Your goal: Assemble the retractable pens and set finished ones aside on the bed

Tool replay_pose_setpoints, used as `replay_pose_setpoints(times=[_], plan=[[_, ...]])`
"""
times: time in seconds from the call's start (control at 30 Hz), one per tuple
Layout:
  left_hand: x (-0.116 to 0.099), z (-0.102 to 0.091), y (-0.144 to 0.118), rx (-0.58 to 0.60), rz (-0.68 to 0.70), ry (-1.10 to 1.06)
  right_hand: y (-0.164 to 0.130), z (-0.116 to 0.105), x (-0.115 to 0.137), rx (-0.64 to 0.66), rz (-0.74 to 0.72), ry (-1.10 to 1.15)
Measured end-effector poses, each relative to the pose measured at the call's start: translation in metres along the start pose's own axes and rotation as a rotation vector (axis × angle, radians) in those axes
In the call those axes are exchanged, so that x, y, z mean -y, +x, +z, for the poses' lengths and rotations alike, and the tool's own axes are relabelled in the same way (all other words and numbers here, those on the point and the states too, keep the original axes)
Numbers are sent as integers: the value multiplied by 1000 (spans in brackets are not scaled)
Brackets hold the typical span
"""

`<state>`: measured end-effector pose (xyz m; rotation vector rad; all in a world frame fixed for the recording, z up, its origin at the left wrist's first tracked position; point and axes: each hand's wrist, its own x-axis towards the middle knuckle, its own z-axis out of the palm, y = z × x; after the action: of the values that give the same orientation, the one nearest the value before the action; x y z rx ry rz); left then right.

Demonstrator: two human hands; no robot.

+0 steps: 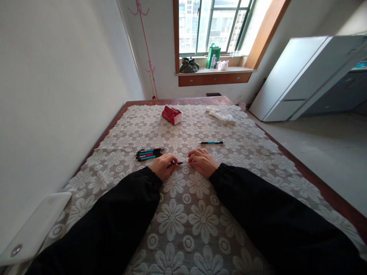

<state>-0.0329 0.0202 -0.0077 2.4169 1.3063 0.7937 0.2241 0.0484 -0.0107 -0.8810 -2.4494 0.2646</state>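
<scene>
at the table's near left, by its left edge, a flat white object [37,225] bears one round shiny spot; what it rests on cannot be confirmed. two black sleeves [120,214] extend over the floral tablecloth [187,219]. midway between the table's left and right edges, the left hand [164,166] has its fingers pinched on a black pen piece [180,163]: slender, dark, narrowing to a point, held level and directed at the other hand. a thin pale strip [185,164] continues from that point to the right hand [202,162], whose fingers are bent with tips gathered; whether they grip the strip cannot be told. just beside the left hand, toward the left edge, lies a pile of pens [150,154], black with blue and red sections. beyond the right hand one black-and-blue pen [211,143] lies roughly parallel to the far edge, tip leftward. nearer that edge, left of its middle, sits a red packet [172,115]; toward the far right corner, a crumpled white bag [222,115].
</scene>
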Motion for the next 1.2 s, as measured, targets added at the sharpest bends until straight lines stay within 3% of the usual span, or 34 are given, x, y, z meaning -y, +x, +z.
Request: replay_pose_setpoints(times=[0.1,0.3,0.5,0.73,1.2], plan=[[-1,-1,0,-15,18,-1,0,2,0,-9,26,17],[-3,-3,-2,-182,-27,28,0,4,-5,-91,105,78],[0,-4,-1,-100,-31,121,0,2,-4,-176,196,21],[0,-4,-1,-56,-15,109,0,1,-4,-162,193,-6],[4,-1,-1,-79,9,85,0,0,-2,-170,180,-17]])
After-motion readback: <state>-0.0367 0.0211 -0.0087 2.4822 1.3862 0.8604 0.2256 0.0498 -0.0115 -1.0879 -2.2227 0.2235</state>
